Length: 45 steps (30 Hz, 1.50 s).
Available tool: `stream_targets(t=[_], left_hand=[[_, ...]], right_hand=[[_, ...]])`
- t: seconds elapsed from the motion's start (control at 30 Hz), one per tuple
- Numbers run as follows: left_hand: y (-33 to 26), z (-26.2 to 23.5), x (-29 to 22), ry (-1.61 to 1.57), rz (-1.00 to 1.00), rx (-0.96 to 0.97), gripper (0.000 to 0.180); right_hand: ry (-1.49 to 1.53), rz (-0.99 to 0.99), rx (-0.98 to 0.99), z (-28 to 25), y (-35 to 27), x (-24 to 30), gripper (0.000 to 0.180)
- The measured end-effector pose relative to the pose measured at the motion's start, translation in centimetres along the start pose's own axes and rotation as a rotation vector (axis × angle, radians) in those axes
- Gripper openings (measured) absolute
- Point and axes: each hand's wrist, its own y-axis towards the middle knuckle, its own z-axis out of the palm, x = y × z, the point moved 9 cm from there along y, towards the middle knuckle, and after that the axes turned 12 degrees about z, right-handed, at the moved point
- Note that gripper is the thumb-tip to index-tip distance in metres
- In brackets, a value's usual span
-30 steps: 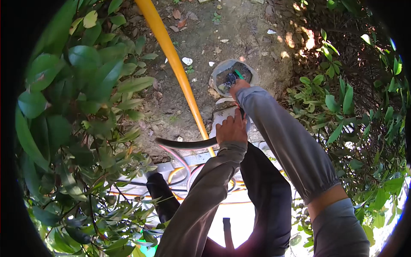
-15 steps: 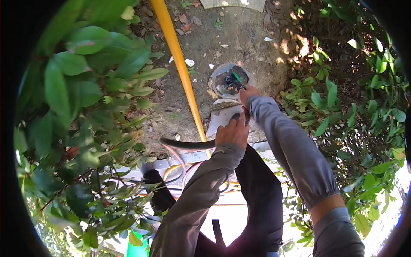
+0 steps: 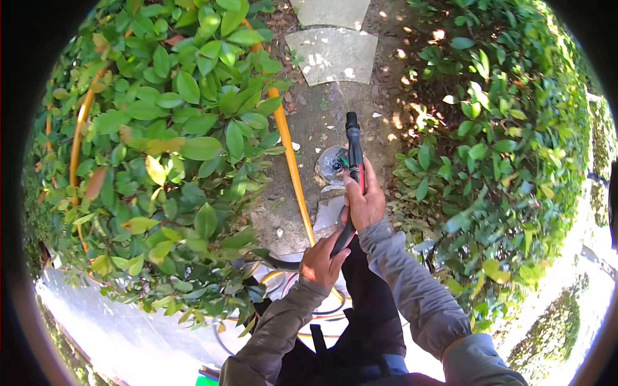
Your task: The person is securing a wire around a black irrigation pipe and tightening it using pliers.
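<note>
A black hose nozzle (image 3: 353, 138) with a red part points away from me over the dirt path. My right hand (image 3: 365, 198) is wrapped round its rear part. Behind it, my left hand (image 3: 322, 260) grips the black hose (image 3: 346, 235), which bends off to the left. Faint streaks lie past the nozzle's tip; I cannot tell whether they are water. Just left of the nozzle is a round pit (image 3: 331, 161) in the ground, with a dark fitting inside. A small green piece (image 3: 344, 161) shows beside the nozzle, partly hidden.
A thick yellow hose (image 3: 293, 170) runs along the path's left side. Leafy hedges (image 3: 187, 128) (image 3: 489, 148) crowd both sides. Pale stepping slabs (image 3: 335, 55) lie ahead, and a smaller slab (image 3: 329, 212) is near the pit. Coloured hoses (image 3: 273, 276) coil by my legs.
My view has widened and shifted. My right hand has come up from the pit, and the nozzle now points forward above the ground. My left hand has moved back along the hose.
</note>
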Motion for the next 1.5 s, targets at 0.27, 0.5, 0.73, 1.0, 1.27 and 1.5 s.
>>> stream_targets(t=[0.27,0.5,0.73,1.0,1.27,1.5], left_hand=[[-3.0,-2.9,-8.8,-0.533,-0.231,-0.08,0.034],[0.4,-9.1,-16.1,-0.514,-0.136,-0.359,0.033],[1.4,-15.0,-22.3,-0.086,0.062,-0.489,0.018],[-0.3,-18.3,-23.3,-0.243,0.001,-0.428,0.019],[0.3,-20.7,-26.0,-0.024,0.188,-0.224,0.015],[0.3,-22.7,-27.0,0.138,0.298,-0.102,0.015]], right_hand=[[0.185,-0.062,0.12,-4.5,-12.2,5.7,0.075],[0.29,-0.179,0.278,-5.0,-18.7,9.5,0.074],[0.183,-0.36,0.387,-2.9,-23.4,12.1,0.076],[0.37,-0.201,0.46,-1.3,-26.4,13.3,0.069],[0.424,-0.067,0.601,-0.6,-27.8,14.6,0.054],[0.481,0.005,0.735,1.6,-28.7,14.5,0.047]])
